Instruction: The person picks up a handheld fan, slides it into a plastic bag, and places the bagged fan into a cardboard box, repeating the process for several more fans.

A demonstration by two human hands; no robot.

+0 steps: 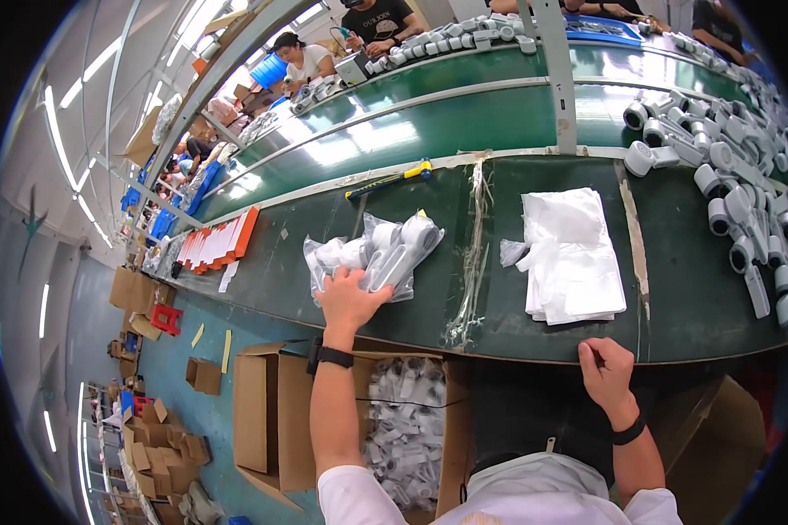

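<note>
— What's at frame centre?

— Clear bags (376,254) of white parts on the green belt (692,289). My left hand (350,297) lies on them, fingers spread, gripping nothing.

— And the right?

— My right hand (606,367) rests at the belt's near edge, lower right, fingers curled; I can't tell if it holds anything. White bag stack (573,258) above it; open carton (276,420) lower centre.
</note>
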